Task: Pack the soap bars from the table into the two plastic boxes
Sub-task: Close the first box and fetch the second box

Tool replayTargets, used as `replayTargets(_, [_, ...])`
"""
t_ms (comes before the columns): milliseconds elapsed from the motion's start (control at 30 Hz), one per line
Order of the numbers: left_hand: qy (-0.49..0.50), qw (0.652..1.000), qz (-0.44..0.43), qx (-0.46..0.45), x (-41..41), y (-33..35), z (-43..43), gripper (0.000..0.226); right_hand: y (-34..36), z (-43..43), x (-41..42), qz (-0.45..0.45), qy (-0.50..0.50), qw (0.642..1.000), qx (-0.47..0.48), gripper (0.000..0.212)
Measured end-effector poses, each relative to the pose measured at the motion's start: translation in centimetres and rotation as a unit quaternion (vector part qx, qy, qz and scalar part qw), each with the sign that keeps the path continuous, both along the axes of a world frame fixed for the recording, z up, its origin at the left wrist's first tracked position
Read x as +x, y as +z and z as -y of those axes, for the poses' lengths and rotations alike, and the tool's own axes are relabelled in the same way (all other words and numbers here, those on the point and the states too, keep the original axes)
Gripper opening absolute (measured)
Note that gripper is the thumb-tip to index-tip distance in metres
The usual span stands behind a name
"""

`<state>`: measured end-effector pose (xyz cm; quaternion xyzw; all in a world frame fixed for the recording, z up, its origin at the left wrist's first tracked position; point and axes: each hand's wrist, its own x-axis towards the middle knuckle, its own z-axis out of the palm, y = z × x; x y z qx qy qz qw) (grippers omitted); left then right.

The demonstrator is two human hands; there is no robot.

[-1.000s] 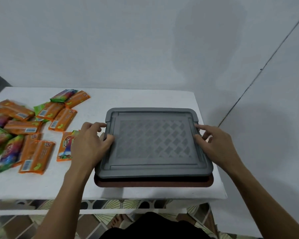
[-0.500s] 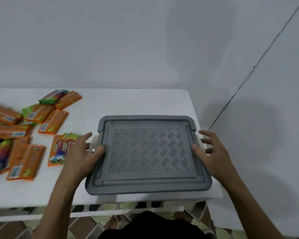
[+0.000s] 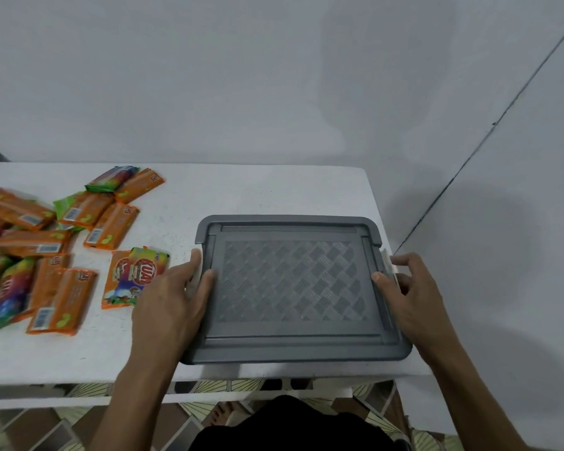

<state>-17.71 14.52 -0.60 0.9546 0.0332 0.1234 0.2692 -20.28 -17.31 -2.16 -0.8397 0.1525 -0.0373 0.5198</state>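
Note:
A plastic box with a grey, weave-patterned lid stands closed at the right front of the white table. My left hand is at its left side, thumb on the lid and fingers pinching the white left latch. On the opposite side, my right hand pinches the white right latch between thumb and fingers. Several wrapped soap bars, mostly orange and some multicoloured, lie scattered on the table's left part. The nearest soap bar lies just left of my left hand. Only one box shows.
The table's right edge runs close beside the box, and its front edge is just under the lid's near rim. A grey wall stands behind and to the right. Patterned floor tiles show below the table.
Both hands have slid along the box's sides onto the white latches. A brown edge seen under the box's front one second ago is no longer visible.

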Motion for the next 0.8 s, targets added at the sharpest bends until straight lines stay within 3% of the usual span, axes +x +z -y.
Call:
replayTargets(67, [-0.022, 1.0, -0.008, 0.017, 0.1, 0.0, -0.1, 0.052, 0.0, -0.4, -0.1, 0.039, -0.015, 0.999, -0.028, 0.022])
replayTargets(200, [-0.037, 0.999, -0.002, 0.029, 0.2, -0.2, -0.2, 0.054, 1.0, -1.2, -0.5, 0.069, -0.017, 0.997, -0.026, 0.031])
replayTargets(300, [-0.033, 0.998, -0.042, 0.04, -0.2, -0.4, 0.0, 0.067, 1.4, -1.6, -0.7, 0.069, -0.011, 0.993, -0.091, 0.027])
replayTargets(467, [-0.065, 0.995, -0.065, -0.025, -2.2, -1.0, 0.6, 0.09, 0.7, -2.9, -2.8, 0.005, 0.049, 0.971, -0.235, 0.076])
replayTargets(633, [-0.164, 0.982, -0.032, 0.087, -4.0, -1.5, 0.6, 0.099, 0.5, -3.1, -3.6, 0.07, 0.171, 0.905, -0.382, 0.09])
replayTargets(800, [-0.267, 0.948, -0.026, 0.172, -2.8, -1.4, 0.2, 0.119, 0.7, -2.6, -2.7, 0.1, 0.296, 0.84, -0.443, 0.102])
